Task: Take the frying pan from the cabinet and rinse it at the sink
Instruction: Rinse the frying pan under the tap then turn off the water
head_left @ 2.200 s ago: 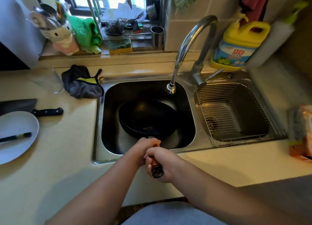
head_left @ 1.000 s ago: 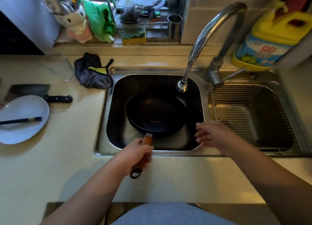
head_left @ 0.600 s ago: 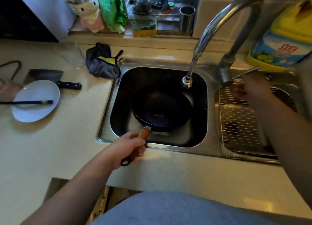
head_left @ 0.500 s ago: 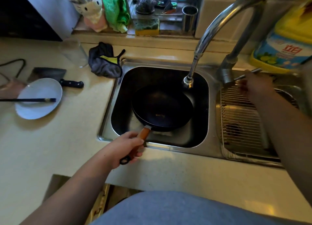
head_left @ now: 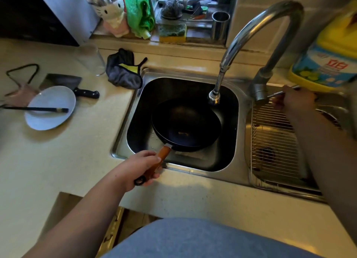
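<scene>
The black frying pan [head_left: 186,123] lies in the left basin of the steel sink [head_left: 238,110], its orange-brown handle sticking out over the front rim. My left hand [head_left: 140,167] is wrapped around that handle. The curved tap [head_left: 251,28] ends in a spout just above the pan's far right edge; no water is visible. My right hand [head_left: 294,101] is at the tap's thin lever, fingers closed around it, over the right basin.
A wire rack [head_left: 274,139] fills the right basin. A yellow detergent jug [head_left: 332,58] stands behind it. On the left counter are a white plate [head_left: 50,107] with chopsticks, a cleaver [head_left: 65,82], a glass [head_left: 90,58] and a dark cloth [head_left: 124,71]. A sponge [head_left: 172,32] sits on the sill.
My right hand let go of the pan handle, crossed over the right basin and took hold of the tap lever. My left hand kept its hold on the handle. The pan stayed in the basin.
</scene>
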